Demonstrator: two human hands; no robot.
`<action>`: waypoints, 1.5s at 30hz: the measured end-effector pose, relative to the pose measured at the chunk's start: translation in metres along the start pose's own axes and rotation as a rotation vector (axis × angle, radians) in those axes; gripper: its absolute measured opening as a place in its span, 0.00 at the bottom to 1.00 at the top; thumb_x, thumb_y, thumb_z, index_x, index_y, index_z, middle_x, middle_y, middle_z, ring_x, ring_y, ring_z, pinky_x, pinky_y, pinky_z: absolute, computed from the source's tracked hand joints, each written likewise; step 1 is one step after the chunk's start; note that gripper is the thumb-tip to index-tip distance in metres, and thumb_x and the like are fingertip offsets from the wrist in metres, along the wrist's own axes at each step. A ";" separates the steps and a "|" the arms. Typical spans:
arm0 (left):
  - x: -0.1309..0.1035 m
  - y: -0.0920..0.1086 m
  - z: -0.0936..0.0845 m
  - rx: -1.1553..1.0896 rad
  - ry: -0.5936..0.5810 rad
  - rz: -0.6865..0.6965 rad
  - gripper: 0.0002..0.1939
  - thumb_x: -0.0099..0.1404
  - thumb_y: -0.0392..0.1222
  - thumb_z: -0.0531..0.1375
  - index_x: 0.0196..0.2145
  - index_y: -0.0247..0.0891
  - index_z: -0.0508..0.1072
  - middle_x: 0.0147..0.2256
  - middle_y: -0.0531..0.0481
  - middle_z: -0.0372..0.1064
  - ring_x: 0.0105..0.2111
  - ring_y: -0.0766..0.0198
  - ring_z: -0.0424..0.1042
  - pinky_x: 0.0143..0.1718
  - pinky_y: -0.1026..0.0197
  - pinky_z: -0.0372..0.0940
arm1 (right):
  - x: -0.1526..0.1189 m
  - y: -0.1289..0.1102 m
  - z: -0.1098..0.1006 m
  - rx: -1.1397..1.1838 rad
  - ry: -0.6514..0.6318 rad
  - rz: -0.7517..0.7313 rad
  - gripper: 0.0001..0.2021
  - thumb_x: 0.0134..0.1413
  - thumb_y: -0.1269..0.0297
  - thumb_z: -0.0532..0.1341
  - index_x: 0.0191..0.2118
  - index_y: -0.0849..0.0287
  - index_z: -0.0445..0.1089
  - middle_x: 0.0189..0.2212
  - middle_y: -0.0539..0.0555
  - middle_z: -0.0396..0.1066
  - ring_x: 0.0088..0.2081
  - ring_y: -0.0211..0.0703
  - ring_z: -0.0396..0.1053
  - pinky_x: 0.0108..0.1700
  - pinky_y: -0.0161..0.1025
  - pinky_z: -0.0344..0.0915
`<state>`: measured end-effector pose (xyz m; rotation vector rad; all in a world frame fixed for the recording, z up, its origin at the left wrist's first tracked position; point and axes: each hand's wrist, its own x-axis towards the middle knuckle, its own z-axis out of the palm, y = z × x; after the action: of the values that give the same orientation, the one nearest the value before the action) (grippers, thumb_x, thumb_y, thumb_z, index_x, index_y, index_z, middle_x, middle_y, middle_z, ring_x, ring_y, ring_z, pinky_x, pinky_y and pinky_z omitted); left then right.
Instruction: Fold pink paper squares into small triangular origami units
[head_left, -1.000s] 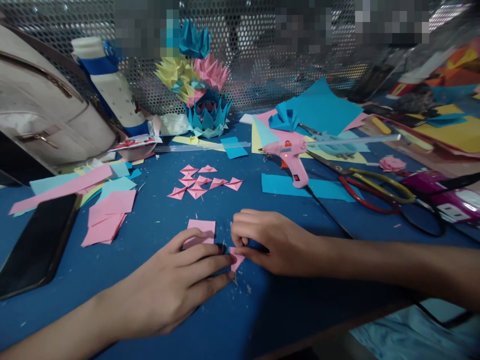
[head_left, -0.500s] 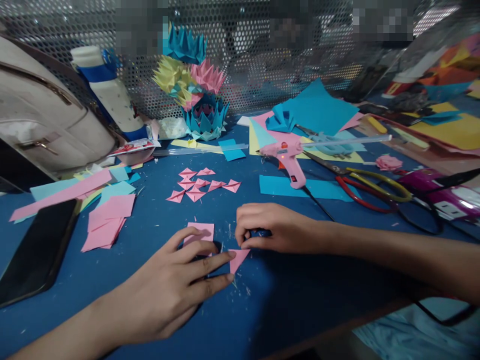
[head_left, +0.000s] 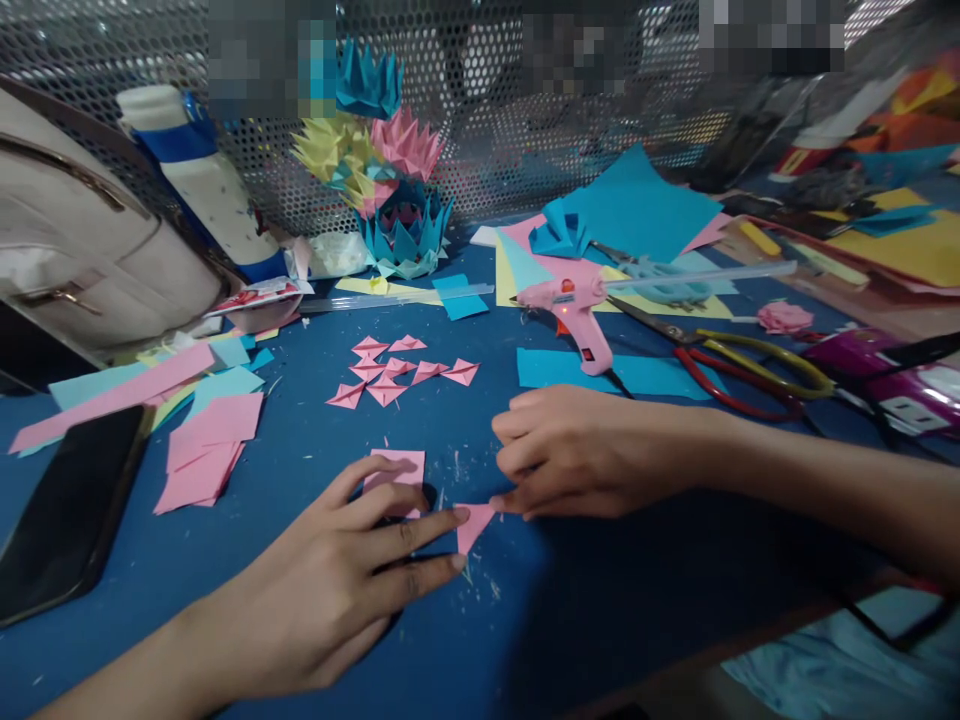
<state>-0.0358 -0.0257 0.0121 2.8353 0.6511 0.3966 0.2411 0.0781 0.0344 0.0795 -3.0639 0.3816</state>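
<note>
A small pink paper triangle (head_left: 474,528) lies flat on the blue table. My left hand (head_left: 337,570) is open with spread fingers, two fingertips resting on the triangle's left side. Under its curled upper fingers is a pink paper square (head_left: 401,470), partly covered. My right hand (head_left: 577,455) has its fingers curled in, and its tips meet the triangle's right corner in a pinch. Beyond the hands sit several folded pink paper pieces (head_left: 386,388) in a loose cluster.
A pink glue gun (head_left: 581,325) stands behind my right hand, near scissors (head_left: 750,365) and a blue paper strip (head_left: 555,370). To the left are a phone (head_left: 82,500), stacked pink squares (head_left: 206,460) and a bottle (head_left: 210,190). Paper flowers (head_left: 405,230) stand at the back.
My right hand has turned and shifted slightly right, its fingertips now at the triangle's right corner. My left hand keeps its place on the paper. The view has shifted a little.
</note>
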 end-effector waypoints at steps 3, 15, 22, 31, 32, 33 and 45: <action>-0.001 0.001 0.002 0.054 0.041 0.031 0.18 0.75 0.36 0.49 0.57 0.38 0.72 0.60 0.49 0.67 0.54 0.52 0.64 0.64 0.42 0.43 | 0.002 -0.002 0.005 0.098 0.068 0.048 0.08 0.66 0.66 0.59 0.36 0.57 0.75 0.27 0.50 0.69 0.34 0.41 0.59 0.35 0.41 0.51; 0.000 0.012 0.012 0.236 0.112 0.158 0.20 0.78 0.32 0.44 0.53 0.29 0.74 0.51 0.43 0.75 0.51 0.60 0.71 0.67 0.51 0.47 | 0.021 -0.023 0.032 0.262 0.227 0.319 0.06 0.65 0.64 0.61 0.44 0.59 0.73 0.39 0.53 0.72 0.42 0.41 0.66 0.43 0.36 0.61; 0.001 0.011 0.012 0.213 0.124 0.149 0.21 0.78 0.32 0.42 0.53 0.29 0.74 0.50 0.45 0.75 0.51 0.59 0.71 0.67 0.52 0.45 | 0.028 -0.024 0.030 0.379 0.223 0.335 0.01 0.63 0.69 0.62 0.39 0.60 0.71 0.37 0.52 0.72 0.42 0.40 0.66 0.43 0.35 0.61; -0.002 0.011 0.015 0.206 0.143 0.099 0.21 0.78 0.31 0.43 0.55 0.30 0.73 0.50 0.44 0.75 0.51 0.56 0.70 0.65 0.49 0.45 | 0.025 -0.020 0.034 0.305 0.274 0.259 0.06 0.66 0.66 0.60 0.39 0.60 0.74 0.35 0.52 0.74 0.39 0.40 0.66 0.43 0.36 0.61; -0.002 0.011 0.015 0.206 0.155 0.090 0.21 0.78 0.31 0.43 0.54 0.30 0.73 0.50 0.44 0.75 0.50 0.56 0.70 0.64 0.48 0.46 | 0.024 -0.019 0.035 0.279 0.271 0.239 0.07 0.66 0.65 0.60 0.38 0.60 0.74 0.35 0.52 0.75 0.40 0.40 0.66 0.43 0.36 0.61; -0.002 0.012 0.015 0.206 0.164 0.083 0.21 0.78 0.32 0.43 0.54 0.30 0.74 0.49 0.44 0.75 0.50 0.55 0.70 0.63 0.48 0.47 | 0.023 -0.018 0.035 0.247 0.267 0.217 0.08 0.67 0.64 0.59 0.38 0.59 0.74 0.35 0.52 0.75 0.40 0.40 0.66 0.43 0.36 0.61; -0.003 0.013 0.015 0.229 0.149 0.088 0.21 0.78 0.32 0.43 0.55 0.29 0.73 0.56 0.44 0.71 0.54 0.53 0.68 0.63 0.48 0.48 | 0.015 -0.015 0.028 -0.117 0.181 0.063 0.11 0.70 0.66 0.53 0.41 0.58 0.73 0.39 0.52 0.74 0.38 0.41 0.63 0.36 0.39 0.56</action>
<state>-0.0287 -0.0401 0.0007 3.0826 0.6375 0.5889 0.2257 0.0566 0.0121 -0.0539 -2.9071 0.1995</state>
